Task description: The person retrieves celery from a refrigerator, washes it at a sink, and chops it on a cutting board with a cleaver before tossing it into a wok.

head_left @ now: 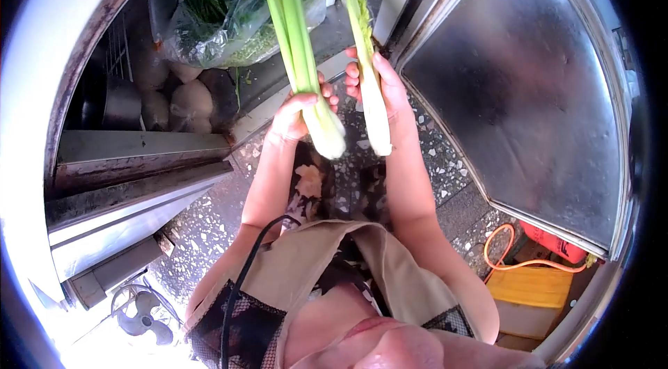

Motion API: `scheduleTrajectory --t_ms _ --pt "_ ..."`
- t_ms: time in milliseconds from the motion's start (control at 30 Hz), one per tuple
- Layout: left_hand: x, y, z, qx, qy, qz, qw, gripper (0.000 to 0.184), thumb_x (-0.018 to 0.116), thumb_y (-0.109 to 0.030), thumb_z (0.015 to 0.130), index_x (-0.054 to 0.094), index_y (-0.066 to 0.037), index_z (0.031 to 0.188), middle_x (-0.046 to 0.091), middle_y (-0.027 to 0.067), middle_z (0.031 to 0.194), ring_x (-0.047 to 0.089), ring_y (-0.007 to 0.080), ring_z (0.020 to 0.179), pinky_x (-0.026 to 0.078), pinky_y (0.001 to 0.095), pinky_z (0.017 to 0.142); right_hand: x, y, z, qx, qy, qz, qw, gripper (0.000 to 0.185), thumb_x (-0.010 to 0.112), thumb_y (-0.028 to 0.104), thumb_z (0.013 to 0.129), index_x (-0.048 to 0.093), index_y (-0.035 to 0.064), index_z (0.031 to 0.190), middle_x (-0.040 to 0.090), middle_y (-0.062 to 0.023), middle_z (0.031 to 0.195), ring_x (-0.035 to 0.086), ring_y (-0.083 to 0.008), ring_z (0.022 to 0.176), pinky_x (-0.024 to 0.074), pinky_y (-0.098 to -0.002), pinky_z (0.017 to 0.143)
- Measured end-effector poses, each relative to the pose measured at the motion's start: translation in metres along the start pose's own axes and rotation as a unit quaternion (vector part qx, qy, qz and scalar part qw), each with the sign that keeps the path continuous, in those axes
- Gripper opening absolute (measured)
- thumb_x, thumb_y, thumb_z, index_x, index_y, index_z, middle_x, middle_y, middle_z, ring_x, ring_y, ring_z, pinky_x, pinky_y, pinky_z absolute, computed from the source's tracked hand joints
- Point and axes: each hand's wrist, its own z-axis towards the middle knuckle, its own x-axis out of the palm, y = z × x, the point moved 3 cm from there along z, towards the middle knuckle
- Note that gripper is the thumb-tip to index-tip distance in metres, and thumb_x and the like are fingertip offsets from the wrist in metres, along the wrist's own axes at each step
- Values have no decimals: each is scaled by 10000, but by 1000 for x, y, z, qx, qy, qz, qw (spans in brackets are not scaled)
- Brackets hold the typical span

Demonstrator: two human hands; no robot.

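My left hand (298,113) is closed around a thick bunch of pale green celery (296,42), its white base pointing down toward me. In my right hand (390,83) is a slimmer celery stalk (374,108) with yellow-green leaves at its far end, the fingers wrapped round its middle. The two pieces of celery are held side by side, apart from each other, above the floor. Just beyond the thicker bunch lies a clear plastic bag (209,42) with dark green leafy vegetables inside.
An open metal door (515,97) stands on the right. At the left are bagged round items (191,104) inside the compartment and a metal ledge (139,153). A red cylinder (553,240) with an orange hose (511,267) sits lower right; a fan (144,317) is lower left. The floor (202,230) is speckled.
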Motion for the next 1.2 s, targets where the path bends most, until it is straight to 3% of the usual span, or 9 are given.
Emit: scheduleTrajectory --t_ms 200,500,633,700,867,1067,1133,1167,1200 --pt "-1 -3 -5 13 23 -30 999 348 668 -175 746 457 -118 1016 422 -8 683 405 130 632 357 290 606 5 2 -3 -2 150 -53 987 384 594 162 866 485 69 1222 485 -28 668 437 -96 455 357 -239 395" --pt "-3 -16 -47 180 -43 181 966 302 635 -87 685 491 -69 950 519 29 660 517 156 580 468 304 559 82 17 23 -6 23 -256 966 373 586 202 882 465 117 1224 506 -14 688 441 -90 452 342 -223 391" --pt "-7 -17 -57 236 -61 223 944 308 604 8 638 520 -36 932 566 65 695 575 195 591 504 341 531 139 64 137 -123 117 -361 917 430 672 242 820 510 60 1174 574 -37 705 561 -131 541 476 -290 442" --pt "5 -21 -55 221 -97 238 941 321 612 -1 647 530 -19 957 580 75 719 585 190 612 507 332 566 182 112 186 -162 52 -431 886 403 689 242 801 580 36 1129 635 -68 744 631 -167 678 524 -329 563" --pt "48 -42 -43 71 -237 348 904 265 664 -116 649 560 -7 867 597 83 727 585 186 641 477 321 587 184 158 174 -215 -6 -610 763 322 679 243 819 615 36 1057 662 -80 815 648 -206 728 529 -347 632" --pt "49 -22 -60 4 -183 538 823 415 702 -166 676 552 3 1025 636 109 858 632 241 744 523 380 641 178 209 -90 -249 -80 -698 666 245 667 244 841 657 37 972 694 -95 900 670 -254 788 534 -369 714" --pt "102 -37 -78 -46 -108 673 730 463 717 -196 652 553 -15 1045 633 132 888 634 269 778 515 393 672 194 241 -202 -415 -225 -673 569 143 649 104 816 676 79 955 680 -106 842 661 -222 722 528 -329 644" --pt "125 -45 -86 -111 -53 751 649 493 722 -215 646 549 -11 1060 641 152 911 641 292 809 509 407 704 197 262 -256 -459 -322 -668 490 102 649 68 814 667 82 913 676 -88 815 656 -216 705 521 -314 631" --pt "136 -48 -94 -116 -46 751 648 493 722 -215 646 549 -11 1060 641 152 911 641 292 809 509 407 704 193 285 -303 -538 -401 -655 349 83 623 45 829 643 60 908 666 -83 834 646 -223 720 510 -311 639"
